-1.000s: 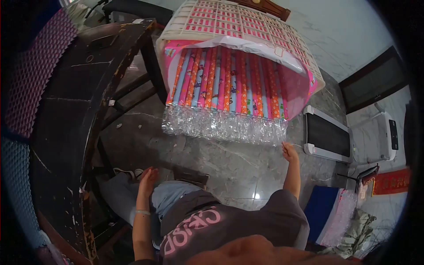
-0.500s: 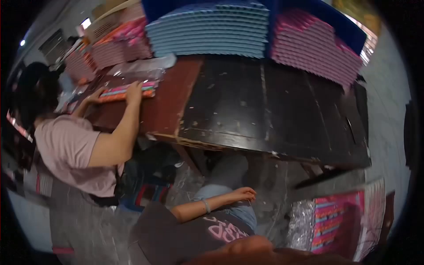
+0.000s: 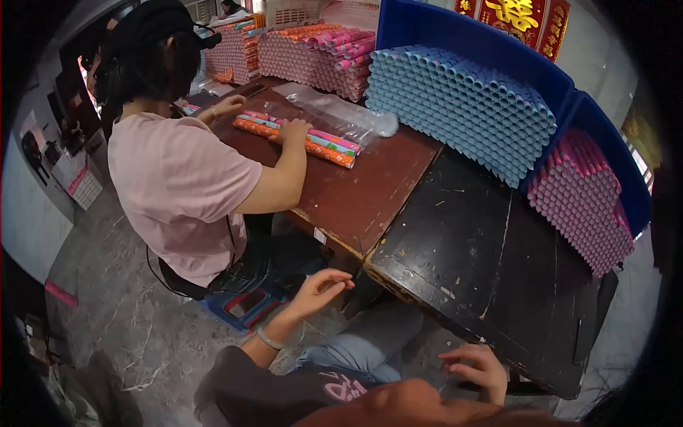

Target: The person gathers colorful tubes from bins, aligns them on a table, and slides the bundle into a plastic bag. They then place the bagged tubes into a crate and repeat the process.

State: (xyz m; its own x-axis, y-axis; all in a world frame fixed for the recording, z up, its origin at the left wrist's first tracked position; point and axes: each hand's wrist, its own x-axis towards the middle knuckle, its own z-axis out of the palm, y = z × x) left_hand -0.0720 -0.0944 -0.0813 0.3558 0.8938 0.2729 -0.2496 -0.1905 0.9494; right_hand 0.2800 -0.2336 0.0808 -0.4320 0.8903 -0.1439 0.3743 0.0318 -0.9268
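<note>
My left hand [image 3: 318, 293] hovers in front of the table edge, loosely bent with the thumb apart from the fingers, holding nothing. My right hand [image 3: 481, 367] is just off the front edge of the black table [image 3: 455, 242], its fingers apart and nothing in them. Toward the back of that table, a large stack of light blue tubes [image 3: 455, 107] lies with the tube ends facing me. Beside it on the right is a stack of pink tubes [image 3: 580, 203]. Neither hand touches the tubes.
A co-worker in a pink shirt [image 3: 181, 192] sits at my left, both hands by a bundle of colored rolls [image 3: 334, 151] on the red-brown table [image 3: 356, 206]. Clear plastic bags [image 3: 334, 117] lie behind it. Blue bins [image 3: 469, 35] stand behind the stacks. A blue stool [image 3: 245, 306] is below.
My view has turned left, so the tables and co-worker sit farther right in the frame. My left hand is raised higher and my right hand has come into view.
</note>
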